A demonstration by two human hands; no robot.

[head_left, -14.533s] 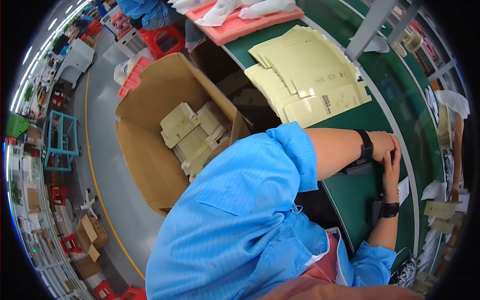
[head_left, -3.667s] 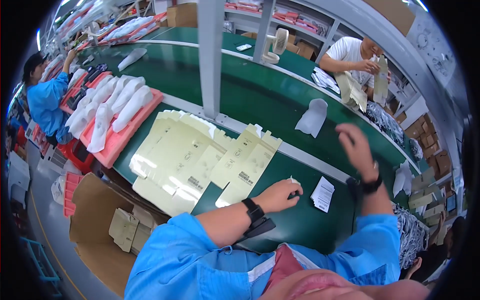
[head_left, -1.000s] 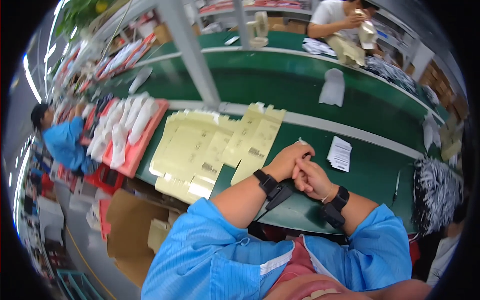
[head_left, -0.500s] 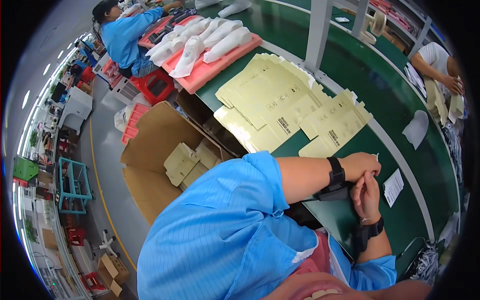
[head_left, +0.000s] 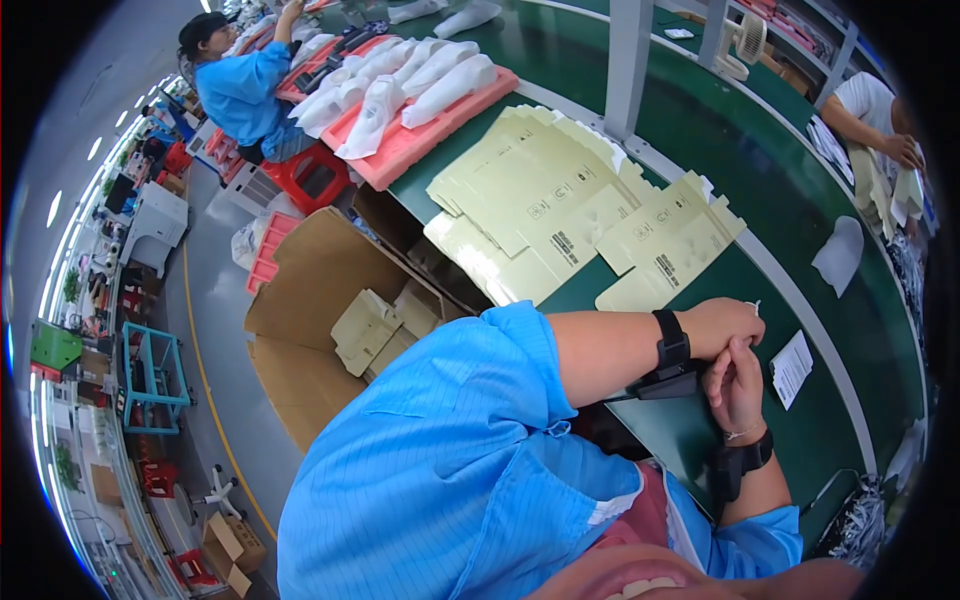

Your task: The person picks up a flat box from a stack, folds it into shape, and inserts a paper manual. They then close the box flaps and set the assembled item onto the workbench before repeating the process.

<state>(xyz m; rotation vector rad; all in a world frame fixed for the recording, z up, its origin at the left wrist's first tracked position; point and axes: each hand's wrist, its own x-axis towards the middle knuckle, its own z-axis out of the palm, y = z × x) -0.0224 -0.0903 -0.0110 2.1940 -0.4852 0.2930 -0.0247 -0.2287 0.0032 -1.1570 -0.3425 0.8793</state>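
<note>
My left hand (head_left: 722,327) reaches across from the left over the green work surface, its fingers curled down and closed. A tiny white bit (head_left: 757,306) shows at its far edge. Just below, my right hand (head_left: 737,385) touches it, with its fingers bent and pressed together. What the fingers hold, if anything, is hidden. A white printed slip (head_left: 792,370) lies to the right of both hands. Flat pale-yellow box blanks (head_left: 540,190) overlap in a stack beyond my left forearm, and a smaller pile of blanks (head_left: 668,245) lies nearer my hands.
A large open cardboard box (head_left: 290,300) with folded blanks inside stands at left. White-wrapped items lie on a pink foam tray (head_left: 420,135). A grey post (head_left: 628,70) rises behind the blanks. One co-worker (head_left: 245,90) sits far left; another (head_left: 870,120) works far right.
The seated co-worker at far left has raised an arm and turned the head. My hands stay pressed together in nearly the same place; the view has shifted slightly.
</note>
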